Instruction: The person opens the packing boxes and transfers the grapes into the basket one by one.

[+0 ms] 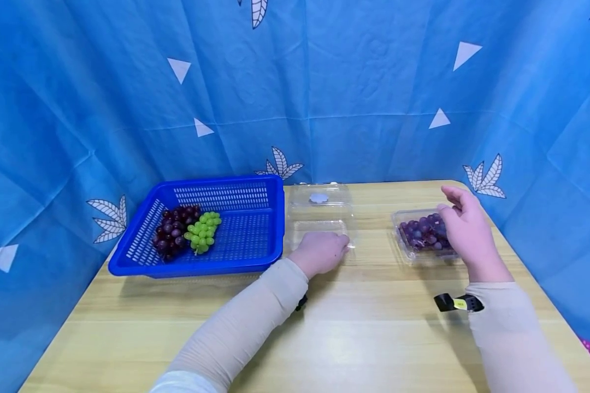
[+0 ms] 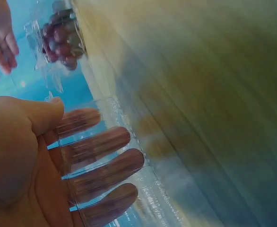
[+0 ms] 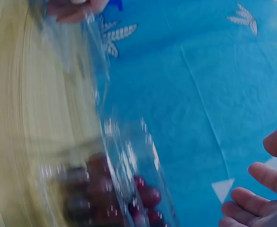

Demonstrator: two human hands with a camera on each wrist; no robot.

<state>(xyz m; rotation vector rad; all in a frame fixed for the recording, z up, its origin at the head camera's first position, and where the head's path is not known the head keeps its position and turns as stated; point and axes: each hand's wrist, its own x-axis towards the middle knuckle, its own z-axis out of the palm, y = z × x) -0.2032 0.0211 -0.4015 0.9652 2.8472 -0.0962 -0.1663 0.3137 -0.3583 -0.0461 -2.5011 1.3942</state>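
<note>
Lying left of the left grip, a blue rectangular plastic basket (image 1: 192, 268) holds a dark purple grape bunch (image 1: 173, 233) and a smaller green one (image 1: 203, 232). The left grip (image 1: 323, 252) pinches the wall of an open, clear plastic container (image 1: 319, 198) between thumb and fingers. Further right on the wooden desk (image 1: 373, 327), a clear plastic box (image 1: 410, 255) of purple grapes (image 1: 423, 232) sits just left of the right grip (image 1: 472, 232), which is released, fingers apart from the box.

no readable text, yellow strap label (image 1: 459, 304) illegible
</note>
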